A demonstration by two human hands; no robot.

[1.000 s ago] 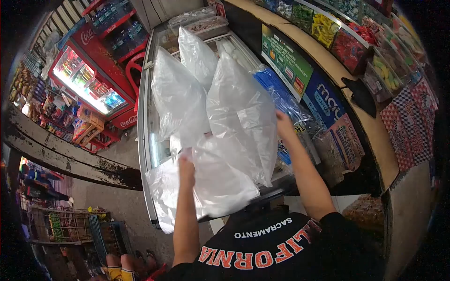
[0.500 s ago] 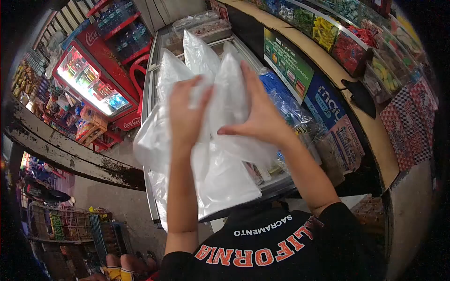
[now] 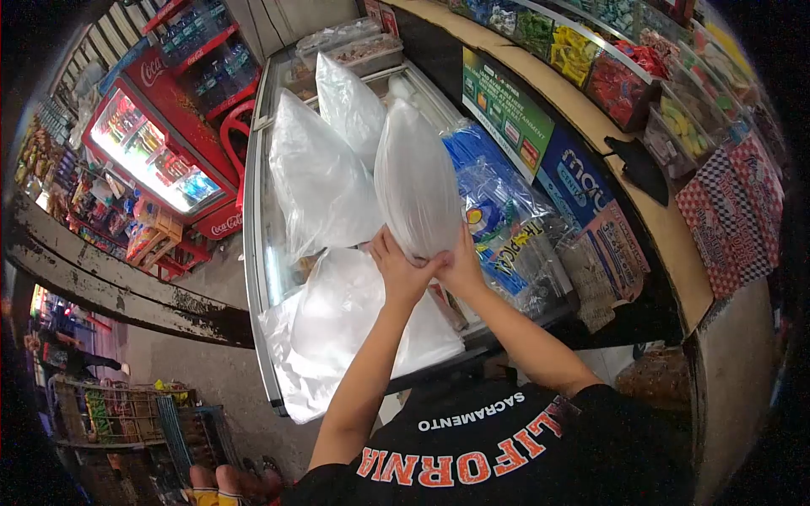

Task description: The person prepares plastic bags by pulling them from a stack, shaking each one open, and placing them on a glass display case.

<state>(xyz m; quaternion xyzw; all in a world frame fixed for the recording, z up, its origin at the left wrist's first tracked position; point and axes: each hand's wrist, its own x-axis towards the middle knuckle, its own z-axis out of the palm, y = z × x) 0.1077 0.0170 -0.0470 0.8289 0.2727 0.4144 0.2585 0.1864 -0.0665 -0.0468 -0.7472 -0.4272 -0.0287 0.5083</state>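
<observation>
Both hands close around the lower end of an inflated, translucent white plastic bag (image 3: 415,181) that stands with its pointed end away from me. My left hand (image 3: 400,268) grips the near left side of the bag, its thumb reaching toward the other hand. At the near right side, my right hand (image 3: 461,266) presses against it, with the fingers partly behind the plastic. Two more puffed-up bags, a left one (image 3: 316,181) and a farther one (image 3: 350,105), rest beside it. Closer to me, a pile of white plastic bags (image 3: 354,308) spreads over the freezer top.
Underneath is a glass-topped chest freezer (image 3: 261,337). Blue plastic packs (image 3: 498,185) lie to the right, below a counter edge (image 3: 582,101) with candy containers. A red drinks cooler (image 3: 160,143) stands left. Someone's legs (image 3: 224,481) show at lower left.
My hands were spread wide and blurred higher along the bag. They have come down and together at its near end, and the bag now stands fuller and rounder.
</observation>
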